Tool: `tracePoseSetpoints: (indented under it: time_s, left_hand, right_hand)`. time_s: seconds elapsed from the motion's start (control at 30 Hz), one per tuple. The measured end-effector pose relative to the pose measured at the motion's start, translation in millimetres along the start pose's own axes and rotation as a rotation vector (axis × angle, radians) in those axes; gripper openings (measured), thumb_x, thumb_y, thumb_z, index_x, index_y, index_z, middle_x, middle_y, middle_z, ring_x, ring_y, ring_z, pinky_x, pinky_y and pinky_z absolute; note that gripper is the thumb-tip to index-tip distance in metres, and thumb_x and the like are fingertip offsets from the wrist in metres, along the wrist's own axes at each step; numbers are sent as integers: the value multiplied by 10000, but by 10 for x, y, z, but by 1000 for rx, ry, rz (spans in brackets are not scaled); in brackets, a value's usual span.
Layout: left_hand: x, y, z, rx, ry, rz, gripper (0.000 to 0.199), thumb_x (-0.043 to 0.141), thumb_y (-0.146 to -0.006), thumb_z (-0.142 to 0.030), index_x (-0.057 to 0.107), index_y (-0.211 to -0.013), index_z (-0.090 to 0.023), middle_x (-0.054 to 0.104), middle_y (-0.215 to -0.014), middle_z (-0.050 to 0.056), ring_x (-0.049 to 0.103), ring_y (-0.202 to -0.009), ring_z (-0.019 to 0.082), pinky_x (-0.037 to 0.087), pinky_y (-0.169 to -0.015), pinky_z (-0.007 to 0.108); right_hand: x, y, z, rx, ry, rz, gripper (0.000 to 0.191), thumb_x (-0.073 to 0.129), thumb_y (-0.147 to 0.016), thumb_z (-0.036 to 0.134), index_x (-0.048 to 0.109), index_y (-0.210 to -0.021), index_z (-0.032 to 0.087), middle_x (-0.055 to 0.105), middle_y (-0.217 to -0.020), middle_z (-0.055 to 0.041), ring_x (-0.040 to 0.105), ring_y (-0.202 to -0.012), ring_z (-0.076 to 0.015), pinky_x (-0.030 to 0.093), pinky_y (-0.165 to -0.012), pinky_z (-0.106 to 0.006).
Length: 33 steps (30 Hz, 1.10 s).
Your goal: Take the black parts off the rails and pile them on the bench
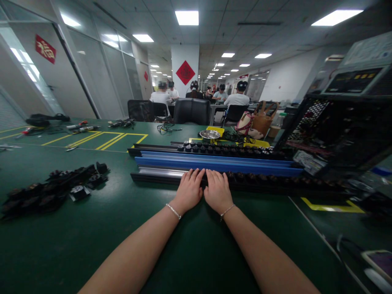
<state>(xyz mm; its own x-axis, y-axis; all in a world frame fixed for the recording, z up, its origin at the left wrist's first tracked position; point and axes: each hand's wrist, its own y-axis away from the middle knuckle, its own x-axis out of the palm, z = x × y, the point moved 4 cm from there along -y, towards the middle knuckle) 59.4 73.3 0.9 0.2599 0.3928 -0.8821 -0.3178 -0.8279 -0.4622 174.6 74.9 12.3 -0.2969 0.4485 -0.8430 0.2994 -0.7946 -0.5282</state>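
Note:
A long black rail (pixel 156 178) with a shiny channel lies crosswise on the green table. My left hand (pixel 190 188) rests on it, its fingers stretched over the top and its thumb on the near side. Close beside it, my right hand (pixel 218 190) lies on the same rail with fingers extended. The hands nearly meet at the fingertips. Small black parts (pixel 254 179) sit in a row along the rail to the right of my right hand. Whatever lies under my fingers is hidden. Just behind runs a blue rail (pixel 214 162).
Another black rail with a row of parts (pixel 208 149) lies behind the blue one. Loose black parts (pixel 43 192) are heaped at left. A metal dish (pixel 210 134) stands farther back. At right are an open computer case (pixel 324 126) and a phone (pixel 379 261). People sit beyond.

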Motion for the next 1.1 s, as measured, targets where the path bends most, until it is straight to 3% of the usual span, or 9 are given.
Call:
tracePoseSetpoints:
  time_s: [0.23,0.43,0.8,1.1]
  left_hand:
    - [18,14,-44,29,-28,24,752,522,-786,-225,183,-1457,-254,303,-1485,126,216,-1376,313,232,-1086,480]
    - [21,18,-57,24,-52,39,752,543,-778,-232,209,-1446,-319,234,-1517,115,170,-1389,334,236,-1078,500]
    - [-2,15,-77,30,-59,51,746,562,-773,-228,239,-1438,-331,197,-1530,110,155,-1392,337,232,-1081,504]
    - [15,21,-96,-53,-101,37,687,553,-789,-260,287,-1422,-296,236,-1511,133,165,-1385,362,252,-1067,511]
  right_hand:
    - [35,-12,-41,1,-23,74,595,387,-749,96,417,-1341,44,475,-1379,-117,347,-1307,-224,194,-1112,-414]
    - [68,-5,-96,104,47,117,571,431,-766,133,433,-1328,29,466,-1379,-153,316,-1329,-262,240,-1086,-424]
    - [61,20,-86,27,100,165,507,445,-800,166,501,-1304,153,444,-1402,-129,307,-1331,-271,226,-1071,-447]
    - [73,33,-100,22,100,159,515,439,-805,169,486,-1316,211,433,-1409,-124,369,-1290,-260,232,-1059,-437]
